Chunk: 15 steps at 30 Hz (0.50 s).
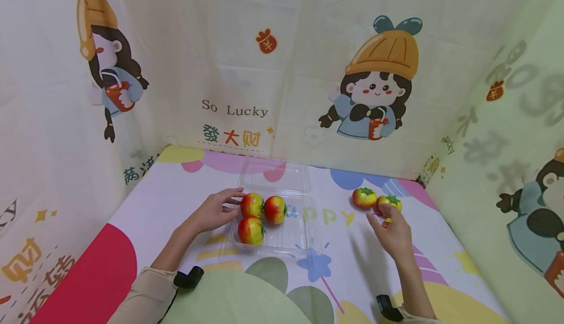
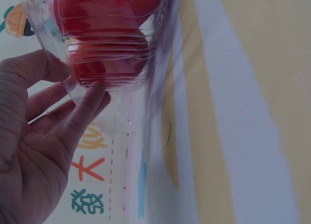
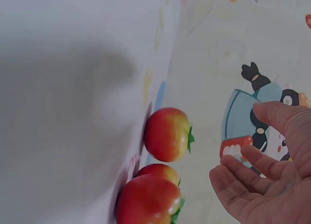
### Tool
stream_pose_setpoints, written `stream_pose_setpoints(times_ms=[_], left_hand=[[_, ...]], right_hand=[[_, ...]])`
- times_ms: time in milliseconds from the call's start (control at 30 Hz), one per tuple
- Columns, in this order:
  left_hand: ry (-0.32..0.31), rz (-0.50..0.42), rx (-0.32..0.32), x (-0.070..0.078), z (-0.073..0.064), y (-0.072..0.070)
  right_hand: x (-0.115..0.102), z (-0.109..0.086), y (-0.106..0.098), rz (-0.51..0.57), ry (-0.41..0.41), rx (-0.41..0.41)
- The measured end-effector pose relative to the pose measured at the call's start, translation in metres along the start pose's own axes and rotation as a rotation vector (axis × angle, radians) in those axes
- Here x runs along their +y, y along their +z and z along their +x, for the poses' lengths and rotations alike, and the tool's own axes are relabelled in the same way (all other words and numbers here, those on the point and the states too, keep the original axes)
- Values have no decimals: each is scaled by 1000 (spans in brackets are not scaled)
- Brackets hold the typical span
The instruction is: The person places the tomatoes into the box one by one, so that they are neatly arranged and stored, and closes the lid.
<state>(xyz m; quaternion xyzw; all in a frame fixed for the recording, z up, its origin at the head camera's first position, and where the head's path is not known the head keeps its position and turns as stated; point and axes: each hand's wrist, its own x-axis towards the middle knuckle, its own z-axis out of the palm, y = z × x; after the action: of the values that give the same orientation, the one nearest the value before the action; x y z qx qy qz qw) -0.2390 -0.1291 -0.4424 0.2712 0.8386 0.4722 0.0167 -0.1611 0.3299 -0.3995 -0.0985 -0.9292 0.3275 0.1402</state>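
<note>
A clear plastic box (image 1: pixel 288 238) lies with its lid (image 1: pixel 275 176) folded back, and three red-and-yellow tomatoes (image 1: pixel 251 231) with green leafy tops sit in its left part. My left hand (image 1: pixel 217 211) is at the box's left side; in the left wrist view its fingers (image 2: pixel 87 105) hold the ridged wall and rim. On the right lie three loose tomatoes (image 1: pixel 364 198), one mostly covered in the head view. Over them hovers my right hand (image 1: pixel 394 231), fingers loosely bent and parted. The right wrist view shows that hand (image 3: pixel 272 173) apart from the tomatoes (image 3: pixel 167 134), holding nothing.
A patterned cloth (image 1: pixel 176 299) covers the table. Printed curtains (image 1: pixel 299 79) stand behind it and on both sides. Each wrist wears a small black camera (image 1: pixel 188 277), and a dark cord runs from the left one along the sleeve (image 1: pixel 145 294).
</note>
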Motion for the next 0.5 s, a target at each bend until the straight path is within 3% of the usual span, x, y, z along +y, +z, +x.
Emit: stream_pose_setpoints(times_ms=[500], left_hand=[[3, -1, -3, 1, 0, 0]], right_hand=[[18, 2, -12, -17, 99, -54]])
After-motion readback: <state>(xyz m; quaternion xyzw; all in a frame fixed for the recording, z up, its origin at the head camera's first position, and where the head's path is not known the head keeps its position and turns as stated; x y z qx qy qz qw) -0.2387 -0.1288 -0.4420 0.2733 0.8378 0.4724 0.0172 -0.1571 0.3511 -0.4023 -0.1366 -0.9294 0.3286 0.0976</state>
